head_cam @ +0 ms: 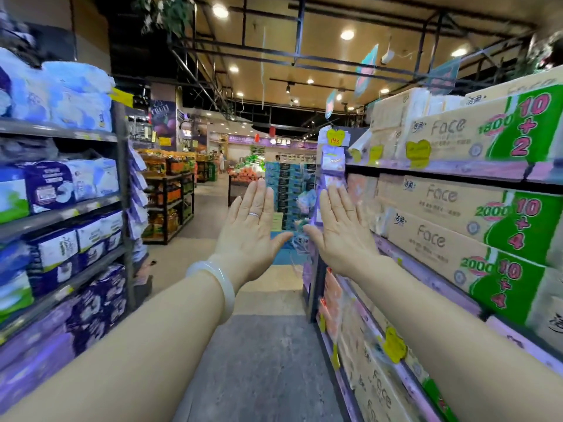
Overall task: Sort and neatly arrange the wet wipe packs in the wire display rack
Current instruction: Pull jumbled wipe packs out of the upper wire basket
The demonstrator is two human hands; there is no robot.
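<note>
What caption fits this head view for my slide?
Both hands, left hand and right hand, raised open and empty in a supermarket aisle between tissue shelves.

Wire display rack [330, 178] at aisle end: blurred, part hidden behind right hand [341, 229]; wet wipe packs [332, 159] not countable, labels unreadable. Yellow price tag [333, 137]: digits unclear. Both forearms cut off by bottom edge. Left shelf packs [70, 184] smeared; print illegible.

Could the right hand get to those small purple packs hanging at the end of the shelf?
Probably yes. The right hand is open and empty, raised just beside the hanging purple packs, with nothing visible between them.
</note>
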